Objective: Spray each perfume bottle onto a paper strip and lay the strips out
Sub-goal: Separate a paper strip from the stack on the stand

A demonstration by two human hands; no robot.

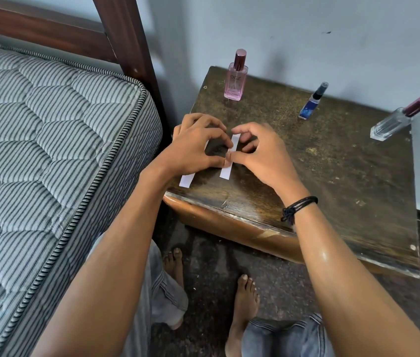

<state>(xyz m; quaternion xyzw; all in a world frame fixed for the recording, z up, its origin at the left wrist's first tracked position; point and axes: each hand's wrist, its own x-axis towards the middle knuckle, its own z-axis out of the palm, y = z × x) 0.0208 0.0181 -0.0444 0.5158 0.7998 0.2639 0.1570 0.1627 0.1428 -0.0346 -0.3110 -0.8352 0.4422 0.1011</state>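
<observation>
**Both hands on one strip, near the table's corner**

Your left hand (198, 146) and right hand (264, 155) are drawn close together, fingers curled, with thumbs and forefingers closing on the inner strip (225, 173) from either side. The thumb tips nearly touch at its middle. Whether the paper is lifted or pressed flat under your fingertips, I cannot tell.

The outer strip (187, 180) lies just beside it, roughly parallel. Its far half is hidden under your left hand, and its near end sits close to the front edge of the table (332, 176). Only two strips show, though there are three bottles.

Further back, well apart from your hands, stand the pink bottle (236, 78), the small blue bottle (311, 103) and the clear bottle (394, 122), all capped. The clear one is close to the table's right edge.

Watch for these:

- **Outer strip:** your left wrist sits over it, so drawing that arm back low could drag the light paper off the edge, towards the mattress (49, 124) or the floor.
- **Inner strip:** pinching from both sides could buckle or crease it, and damp paper may cling to a fingertip as you let go.
- **Matching scents:** the strips look alike and unmarked, so shuffling them risks losing which scent is which.
- **Clear bottle:** a quick reach could tip it over the edge.
</observation>
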